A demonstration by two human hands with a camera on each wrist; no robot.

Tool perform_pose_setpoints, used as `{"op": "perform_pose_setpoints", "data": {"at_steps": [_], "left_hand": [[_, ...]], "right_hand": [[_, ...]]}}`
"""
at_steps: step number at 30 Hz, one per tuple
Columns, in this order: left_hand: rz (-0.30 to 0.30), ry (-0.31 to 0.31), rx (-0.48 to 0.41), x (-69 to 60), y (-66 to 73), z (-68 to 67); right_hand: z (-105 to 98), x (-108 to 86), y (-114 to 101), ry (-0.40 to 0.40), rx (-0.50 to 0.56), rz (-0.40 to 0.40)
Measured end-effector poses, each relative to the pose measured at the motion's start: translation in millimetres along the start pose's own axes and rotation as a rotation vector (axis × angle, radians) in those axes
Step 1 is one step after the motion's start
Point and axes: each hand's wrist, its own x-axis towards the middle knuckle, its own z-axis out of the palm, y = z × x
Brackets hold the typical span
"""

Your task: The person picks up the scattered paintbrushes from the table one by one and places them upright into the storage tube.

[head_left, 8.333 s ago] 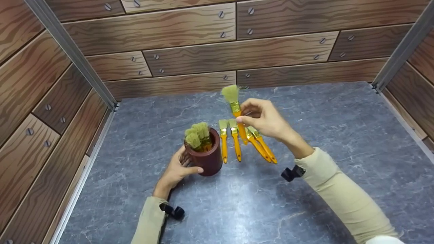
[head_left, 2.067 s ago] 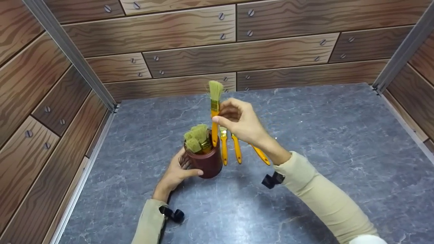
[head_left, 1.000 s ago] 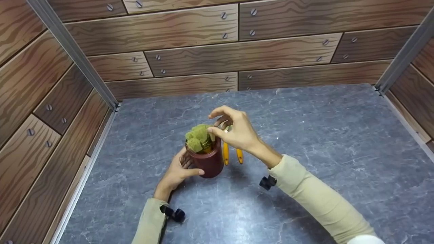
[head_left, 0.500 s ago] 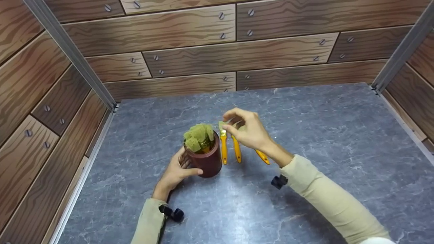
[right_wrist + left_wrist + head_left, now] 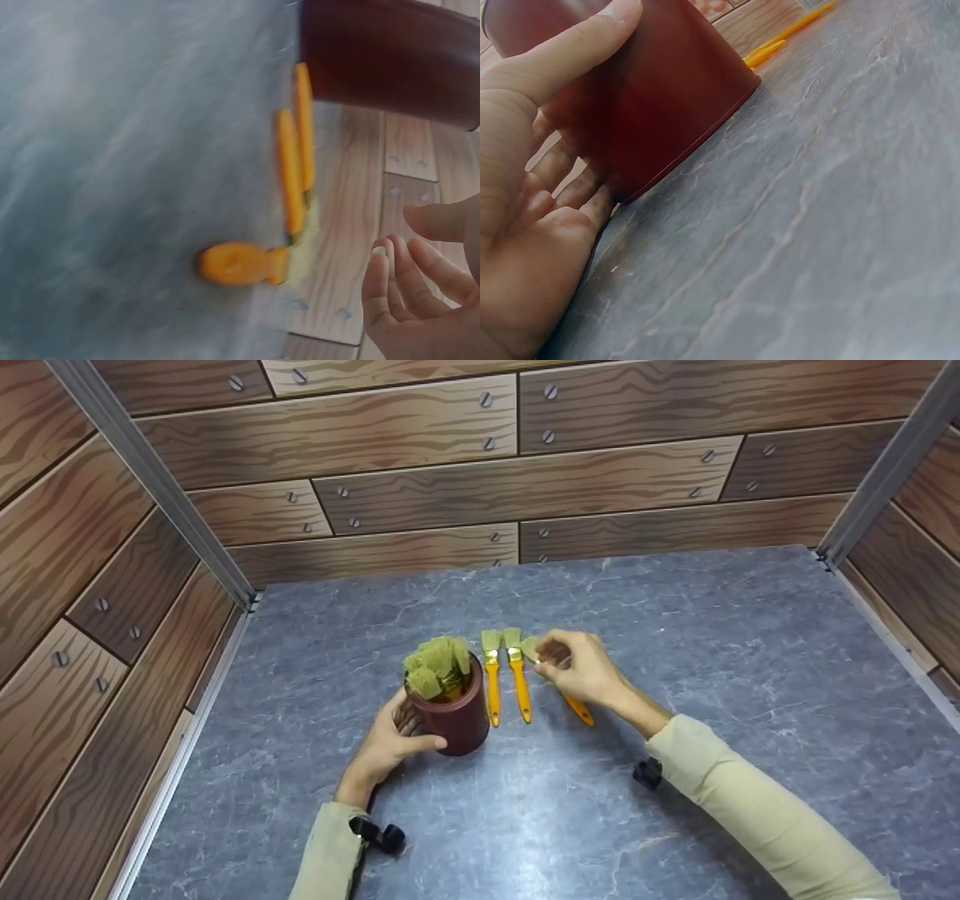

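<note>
In the head view a dark red cylindrical cup [image 5: 463,724] stands upright on the table, holding several paintbrushes [image 5: 439,664] bristles up. My left hand [image 5: 386,742] holds its left side, thumb across the front; the left wrist view shows fingers curving behind the cup [image 5: 652,97]. Two orange-handled paintbrushes lie just right of it, a nearer one [image 5: 492,690] and another [image 5: 520,682]. Over a third paintbrush [image 5: 579,709] hovers my right hand [image 5: 589,671], hiding its middle. Fingers and thumb are apart in the right wrist view, away from that brush's handle [image 5: 236,262].
The grey marbled tabletop [image 5: 720,660] extends around the brushes and to the right. Wood-patterned walls [image 5: 420,495] enclose it at the back and both sides, with metal corner posts [image 5: 187,532].
The right hand lowered a paintbrush into the cup, let it go, then moved right to above the rightmost brush. Fewer brushes lie on the table than 8.3 s ago. The left hand stayed on the cup.
</note>
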Motion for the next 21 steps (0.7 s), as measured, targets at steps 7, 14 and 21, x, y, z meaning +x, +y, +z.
{"op": "perform_pose_setpoints", "data": {"at_steps": [7, 14, 21], "left_hand": [[0.002, -0.004, -0.01, 0.2, -0.4, -0.4], [-0.004, 0.004, -0.015, -0.1, -1.4, -0.5], [-0.007, 0.01, 0.008, 0.2, -0.1, -0.7]], "right_hand": [[-1.5, -3.7, 26.1, -0.066, -0.058, 0.09], [-2.9, -4.4, 42.1, -0.121, -0.081, 0.157], [-4.1, -2.2, 43.6, -0.128, -0.095, 0.218]]}}
